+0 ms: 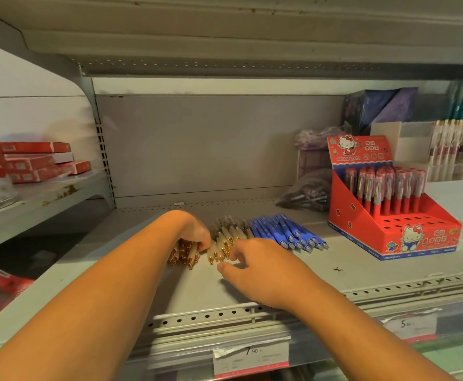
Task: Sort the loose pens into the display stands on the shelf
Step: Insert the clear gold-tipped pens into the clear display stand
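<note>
Loose white pens with gold tips (222,243) lie in a heap on the grey shelf (252,284), with a row of blue pens (285,232) lying just to their right. My left hand (197,232) grips a bundle of the white pens (183,253) at the heap's left side. My right hand (252,259) reaches into the heap from the front, its fingers curled on the gold tips; a firm hold cannot be told. A red cartoon-cat display stand (389,229) holding several red pens (387,188) stands at the right.
Behind the red stand are a clear stand of white pens (455,147), a dark box (376,108) and bagged pens (307,193). Red boxes (40,160) lie on the neighbouring shelf at left. Price tags (252,356) hang on the shelf's front rail.
</note>
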Tool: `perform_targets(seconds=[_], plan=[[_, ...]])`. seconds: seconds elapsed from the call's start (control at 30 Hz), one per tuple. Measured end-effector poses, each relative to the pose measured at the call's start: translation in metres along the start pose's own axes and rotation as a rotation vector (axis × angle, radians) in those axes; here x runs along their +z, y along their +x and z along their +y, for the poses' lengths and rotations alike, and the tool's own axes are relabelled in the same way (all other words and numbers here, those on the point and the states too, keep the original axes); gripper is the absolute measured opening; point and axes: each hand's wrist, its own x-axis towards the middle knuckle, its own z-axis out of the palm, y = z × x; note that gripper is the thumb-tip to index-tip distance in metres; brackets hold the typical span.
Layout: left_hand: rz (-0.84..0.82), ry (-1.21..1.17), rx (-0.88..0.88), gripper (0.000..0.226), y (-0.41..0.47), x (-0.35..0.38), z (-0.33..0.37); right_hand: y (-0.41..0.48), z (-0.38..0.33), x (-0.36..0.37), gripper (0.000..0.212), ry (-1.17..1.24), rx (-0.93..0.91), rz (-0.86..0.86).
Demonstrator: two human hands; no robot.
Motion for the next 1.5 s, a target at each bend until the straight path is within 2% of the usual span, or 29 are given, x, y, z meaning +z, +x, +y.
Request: perform_targets(seconds=[0.13,0.27,0.43,0.57,0.63,0.7,0.8,0.93,1.07,1.23,1.37,1.5], plan=[[0.04,0.073,-0.069,0.023,-0.004,0.0,-0.005,0.0,0.0,0.0,0.046,-0.01,-0.001,0.002],[0.054,-0.044,-0.043,0.03,-0.006,0.004,-0.01,0.001,-0.001,0.0,0.045,-0.019,-0.004,-0.006],[0.073,-0.109,-0.096,0.038,-0.01,0.013,0.0,0.0,-0.002,-0.001,0.044,-0.023,-0.01,-0.015],[0.15,0.05,-0.057,0.021,-0.014,0.008,0.002,-0.001,-0.003,-0.002,0.039,-0.018,-0.013,0.011],[0.118,0.084,-0.057,0.023,-0.015,0.007,0.0,-0.002,-0.003,-0.002,0.037,-0.013,-0.016,0.026],[0.072,0.064,-0.065,0.028,-0.015,0.009,-0.003,-0.002,-0.003,-0.002,0.035,-0.008,-0.022,0.041],[0.133,0.001,-0.059,0.014,-0.016,0.012,-0.008,-0.002,-0.003,-0.004,0.038,-0.002,-0.026,0.031],[0.161,-0.02,-0.075,0.021,-0.014,0.012,-0.01,0.002,-0.006,-0.005,0.035,0.002,-0.021,-0.006],[0.16,0.105,-0.07,0.028,-0.012,0.015,-0.005,0.005,-0.007,-0.004,0.032,0.018,0.007,-0.046],[0.129,0.241,-0.045,0.022,-0.016,0.017,-0.009,0.005,-0.006,-0.004,0.027,0.008,0.012,-0.015],[0.153,0.075,-0.008,0.013,-0.025,0.017,-0.018,0.005,-0.007,-0.005,0.022,0.049,0.021,0.012],[0.198,-0.503,0.029,0.016,-0.029,0.016,-0.04,0.016,-0.012,-0.006,0.01,0.154,0.061,0.088]])
